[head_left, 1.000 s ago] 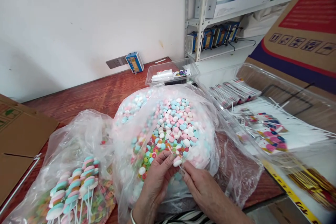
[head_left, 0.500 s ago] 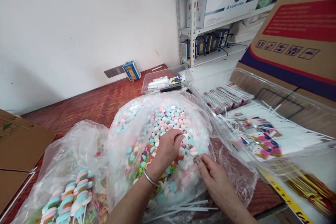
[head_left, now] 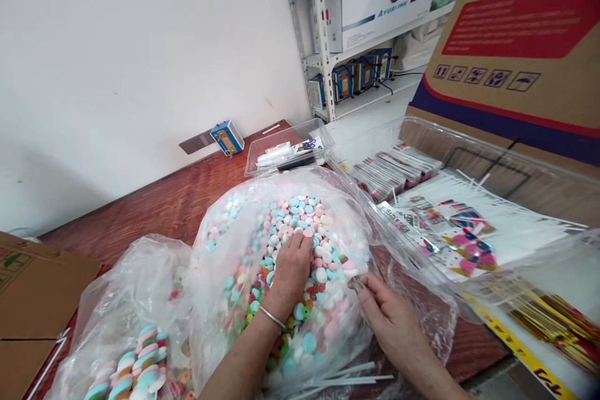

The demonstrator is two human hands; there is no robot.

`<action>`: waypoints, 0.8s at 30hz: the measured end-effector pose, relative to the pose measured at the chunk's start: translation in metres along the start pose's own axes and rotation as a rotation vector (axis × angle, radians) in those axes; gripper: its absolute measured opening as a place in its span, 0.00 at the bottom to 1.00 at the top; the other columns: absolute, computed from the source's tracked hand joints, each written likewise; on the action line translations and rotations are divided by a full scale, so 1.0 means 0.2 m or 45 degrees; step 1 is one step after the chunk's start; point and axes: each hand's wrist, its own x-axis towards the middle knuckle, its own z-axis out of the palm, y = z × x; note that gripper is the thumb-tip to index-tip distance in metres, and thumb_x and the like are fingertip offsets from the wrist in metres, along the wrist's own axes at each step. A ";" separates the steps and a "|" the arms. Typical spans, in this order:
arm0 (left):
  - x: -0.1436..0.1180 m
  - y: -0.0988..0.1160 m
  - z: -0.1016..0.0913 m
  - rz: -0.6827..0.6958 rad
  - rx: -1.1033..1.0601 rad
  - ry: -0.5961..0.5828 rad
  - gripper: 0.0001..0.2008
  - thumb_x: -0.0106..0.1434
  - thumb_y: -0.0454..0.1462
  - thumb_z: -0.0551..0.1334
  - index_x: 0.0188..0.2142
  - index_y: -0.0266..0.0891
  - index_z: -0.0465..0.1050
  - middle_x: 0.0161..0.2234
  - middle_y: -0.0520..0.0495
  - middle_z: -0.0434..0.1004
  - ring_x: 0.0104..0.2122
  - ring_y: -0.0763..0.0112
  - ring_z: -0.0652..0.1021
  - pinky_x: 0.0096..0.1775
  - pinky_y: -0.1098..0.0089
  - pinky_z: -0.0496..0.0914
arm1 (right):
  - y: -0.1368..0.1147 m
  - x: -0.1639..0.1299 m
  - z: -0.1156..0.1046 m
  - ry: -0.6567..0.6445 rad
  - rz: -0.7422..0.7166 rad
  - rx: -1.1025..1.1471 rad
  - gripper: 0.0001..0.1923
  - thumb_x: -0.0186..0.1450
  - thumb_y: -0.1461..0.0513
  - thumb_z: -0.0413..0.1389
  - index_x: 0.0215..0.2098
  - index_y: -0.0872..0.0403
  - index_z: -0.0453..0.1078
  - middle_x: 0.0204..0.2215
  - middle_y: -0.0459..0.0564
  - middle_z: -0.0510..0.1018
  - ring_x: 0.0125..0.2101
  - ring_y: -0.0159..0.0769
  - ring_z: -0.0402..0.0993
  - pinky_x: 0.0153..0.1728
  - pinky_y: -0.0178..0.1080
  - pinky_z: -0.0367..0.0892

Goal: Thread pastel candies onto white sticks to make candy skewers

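Centre of frame: left hand (head_left: 291, 267) deep inside candy bag (head_left: 220, 231), fingers spread loosely over candies (head_left: 300, 212). Lower right of it, right hand (head_left: 391, 322) fingers pinching bag's edge on worktop (head_left: 159, 200).

A small packing workroom: metal shelving (head_left: 323, 31) stacked with boxes, cardboard cartons (head_left: 520, 50), bulk candy bags (head_left: 281, 244) on the table (head_left: 159, 200).
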 end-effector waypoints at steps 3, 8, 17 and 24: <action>0.01 0.00 -0.05 -0.174 -0.340 0.054 0.07 0.66 0.32 0.55 0.41 0.41 0.69 0.40 0.46 0.74 0.40 0.65 0.74 0.41 0.67 0.68 | 0.00 0.00 0.00 -0.019 -0.009 0.017 0.13 0.67 0.53 0.42 0.29 0.50 0.59 0.25 0.45 0.71 0.28 0.38 0.70 0.30 0.37 0.62; 0.09 -0.04 -0.09 -0.575 -0.799 -0.119 0.07 0.64 0.40 0.57 0.36 0.41 0.72 0.27 0.52 0.76 0.28 0.68 0.75 0.32 0.70 0.67 | -0.01 0.00 0.01 -0.024 -0.029 0.069 0.14 0.67 0.53 0.43 0.28 0.50 0.58 0.24 0.45 0.70 0.28 0.37 0.68 0.30 0.36 0.62; 0.14 -0.06 -0.04 -0.544 -0.660 -0.158 0.10 0.60 0.36 0.59 0.42 0.42 0.73 0.29 0.51 0.77 0.31 0.66 0.75 0.35 0.67 0.65 | -0.01 0.00 0.00 -0.037 -0.005 0.076 0.13 0.67 0.54 0.42 0.27 0.49 0.56 0.25 0.45 0.71 0.28 0.37 0.68 0.30 0.36 0.61; 0.09 0.01 -0.03 -0.347 -0.469 -0.017 0.04 0.58 0.31 0.59 0.32 0.40 0.69 0.34 0.47 0.71 0.35 0.66 0.72 0.37 0.68 0.64 | 0.02 0.00 0.02 -0.022 -0.021 0.069 0.13 0.69 0.53 0.42 0.30 0.50 0.58 0.27 0.45 0.71 0.29 0.37 0.68 0.31 0.36 0.61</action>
